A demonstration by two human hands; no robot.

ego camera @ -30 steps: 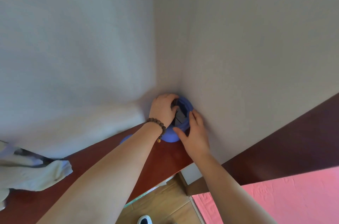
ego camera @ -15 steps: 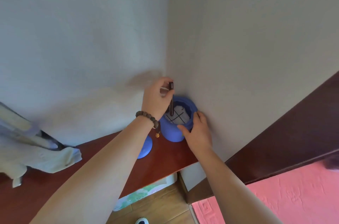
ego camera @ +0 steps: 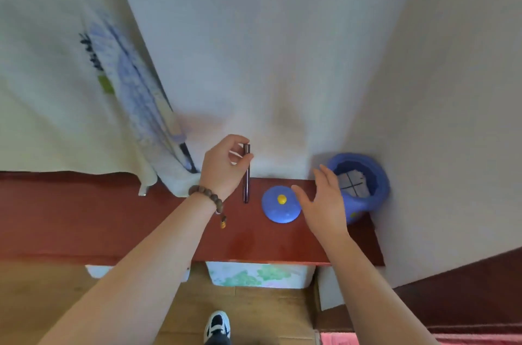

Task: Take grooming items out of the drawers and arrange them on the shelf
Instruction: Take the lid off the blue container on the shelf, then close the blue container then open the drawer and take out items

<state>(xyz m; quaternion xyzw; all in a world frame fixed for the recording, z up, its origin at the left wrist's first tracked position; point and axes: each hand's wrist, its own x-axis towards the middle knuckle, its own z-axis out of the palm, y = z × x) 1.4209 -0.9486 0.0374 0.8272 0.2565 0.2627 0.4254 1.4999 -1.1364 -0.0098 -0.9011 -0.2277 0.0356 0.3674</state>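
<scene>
My left hand (ego camera: 224, 168) pinches a thin dark stick-shaped item (ego camera: 247, 178) near its top and holds it upright, its lower end close to the red-brown wooden shelf (ego camera: 113, 220). A blue jar (ego camera: 364, 189) stands in the wall corner at the shelf's right end, open, with a white grid insert inside. Its blue lid (ego camera: 281, 208) with a yellow knob lies flat on the shelf between my hands. My right hand (ego camera: 322, 203) hovers with fingers spread, just left of the jar and beside the lid, holding nothing.
A white cloth with a blue print (ego camera: 121, 84) hangs on the wall at the left, its hem reaching the shelf. Below the shelf sit white storage boxes (ego camera: 260, 277) on a wooden floor. A dark wooden frame (ego camera: 466, 285) and pink bedding are at the lower right.
My left hand has lifted the dark stick out of the blue jar and carried it left. My right hand has let go of the jar. The view has swung left.
</scene>
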